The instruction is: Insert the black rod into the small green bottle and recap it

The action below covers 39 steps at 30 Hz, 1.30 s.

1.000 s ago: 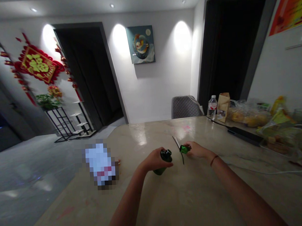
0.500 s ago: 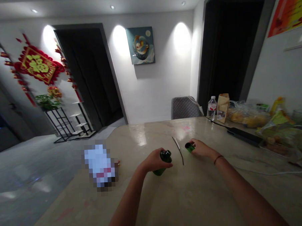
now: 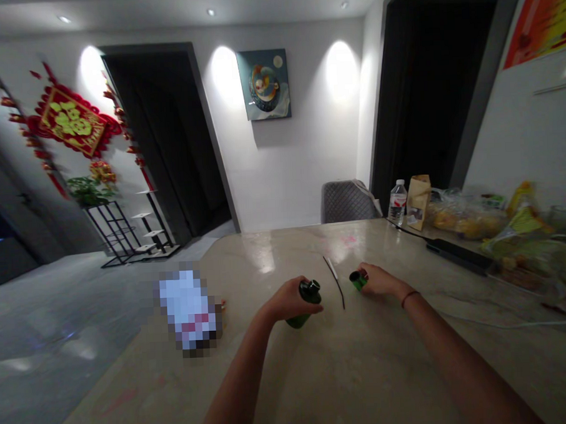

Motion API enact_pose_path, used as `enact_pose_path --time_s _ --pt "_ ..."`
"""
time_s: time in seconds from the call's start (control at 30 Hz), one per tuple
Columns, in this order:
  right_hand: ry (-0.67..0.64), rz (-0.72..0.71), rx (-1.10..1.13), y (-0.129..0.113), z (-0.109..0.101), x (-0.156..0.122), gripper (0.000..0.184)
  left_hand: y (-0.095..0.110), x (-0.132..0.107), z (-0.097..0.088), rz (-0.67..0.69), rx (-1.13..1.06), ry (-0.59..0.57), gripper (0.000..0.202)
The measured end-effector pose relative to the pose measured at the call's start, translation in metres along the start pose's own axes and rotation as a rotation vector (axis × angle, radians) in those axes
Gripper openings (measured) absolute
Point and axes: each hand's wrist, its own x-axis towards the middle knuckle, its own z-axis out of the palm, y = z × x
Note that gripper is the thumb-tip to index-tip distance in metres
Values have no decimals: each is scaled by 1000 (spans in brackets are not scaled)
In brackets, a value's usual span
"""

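Note:
My left hand [image 3: 294, 299] is wrapped round a dark green bottle [image 3: 309, 291], whose narrow open neck tilts up toward the right. The bottle's green lower part shows under my palm. Farther right, my right hand [image 3: 374, 278] grips a small green cap [image 3: 358, 280] from its right side, with the cap's dark hollow mouth turned to the left. The bottle and the cap are apart. On the table between my hands lies a thin dark stick [image 3: 337, 283], bent near its lower end, with a short white strip along its upper part.
A pixelated whitish object [image 3: 186, 310] lies at the table's left side. Back right are a water bottle [image 3: 397, 202], a paper bag [image 3: 418, 202], plastic bags of food [image 3: 466, 219] and a black power strip [image 3: 458, 256]. A grey chair [image 3: 348, 201] stands beyond the far edge.
My right hand has shifted slightly right and down with the cap, whose mouth has turned a little. My left hand and the bottle have hardly moved.

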Motion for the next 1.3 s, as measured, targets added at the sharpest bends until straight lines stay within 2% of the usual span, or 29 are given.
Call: enact_pose_path --time_s 0.23,0.4,0.47,0.53,0.6,0.73,0.9,1.1,1.2,1.3 --pt "53 102 -315 -6 -1 -5 33 -3 1 -1 19 -19 3 48" --pt "36 130 -351 -8 0 -5 35 -2 1 -1 17 -26 1 47" --pt "51 124 -334 -10 -1 -4 43 -1 0 0 12 -22 4 46" --pt "83 52 -239 -15 -1 -4 54 0 0 -1 9 -36 12 45" --pt "69 -82 -55 -23 -3 -4 61 1 0 -4 15 -63 31 44" --pt "-111 -286 300 -49 -1 -9 62 7 0 -13 35 -137 104 43" --pt "-294 -348 585 -81 20 -17 64 16 -1 -22 36 -257 273 40" --pt "-318 -401 827 -110 52 -19 63 25 -1 -25 48 -387 345 39" --pt "-309 -416 987 -122 59 -21 64 29 -2 -25 56 -446 337 41" --pt "-238 -411 1067 -129 61 -21 57 32 -3 -25 66 -478 328 41"
